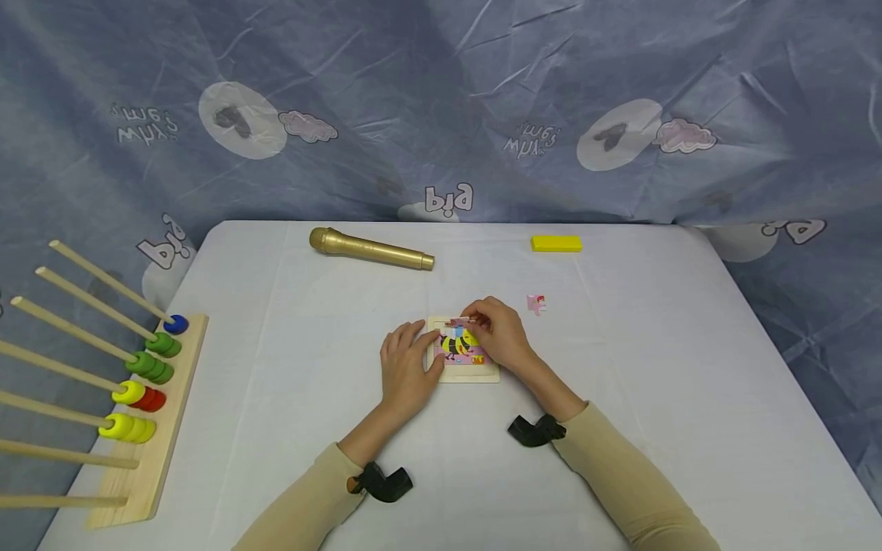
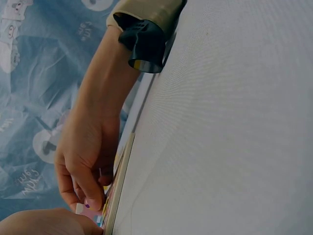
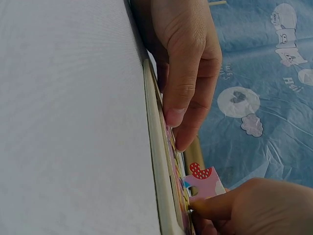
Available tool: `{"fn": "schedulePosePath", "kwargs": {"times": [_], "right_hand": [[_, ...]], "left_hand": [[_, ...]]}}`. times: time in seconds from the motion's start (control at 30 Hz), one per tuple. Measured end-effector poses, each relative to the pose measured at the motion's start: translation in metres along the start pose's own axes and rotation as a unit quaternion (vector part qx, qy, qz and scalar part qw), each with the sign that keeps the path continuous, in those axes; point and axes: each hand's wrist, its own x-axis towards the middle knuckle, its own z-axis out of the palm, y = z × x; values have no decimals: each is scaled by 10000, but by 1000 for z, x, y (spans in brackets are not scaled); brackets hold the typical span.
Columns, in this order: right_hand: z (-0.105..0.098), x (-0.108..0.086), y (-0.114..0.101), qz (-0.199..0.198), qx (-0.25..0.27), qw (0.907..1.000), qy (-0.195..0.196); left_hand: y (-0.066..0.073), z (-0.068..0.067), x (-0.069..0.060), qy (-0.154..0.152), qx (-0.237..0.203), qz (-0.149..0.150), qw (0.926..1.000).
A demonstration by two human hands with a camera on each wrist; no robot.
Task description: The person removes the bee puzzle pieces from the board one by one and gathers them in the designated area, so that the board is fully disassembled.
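Faces a blue cloth (image 1: 427, 69) printed upside down with “pig” and “Why?”. Has a wooden tray (image 1: 470, 378) on the table (image 1: 296, 352), holding a bee puzzle (image 1: 456, 344). Pinches a pink piece (image 3: 215, 185) over its far edge with the right hand (image 1: 506, 334), near a loose piece (image 1: 535, 304); rests the left hand (image 1: 405, 369), fingers spread loosely, on its left side

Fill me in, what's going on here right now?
A person's right hand pinches a pink piece at the far side of a small bee puzzle, whose bee picture is largely in place. The left hand touches the puzzle's left side. A loose piece lies on the table, off to the puzzle's right, not yet placed.
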Motion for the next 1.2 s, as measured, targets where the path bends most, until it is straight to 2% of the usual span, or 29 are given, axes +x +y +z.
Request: {"fn": "schedulePosePath", "kwargs": {"times": [0.4, 1.0, 1.2], "right_hand": [[0, 0, 1, 164, -27, 9999, -22], [1, -1, 3, 60, 214, 9997, 70], [-3, -1, 1, 88, 688, 9974, 189]], "left_hand": [[1, -1, 0, -36, 28, -21, 10000], [-1, 0, -1, 28, 81, 118, 9999], [-1, 1, -1, 37, 80, 150, 9998]]}}
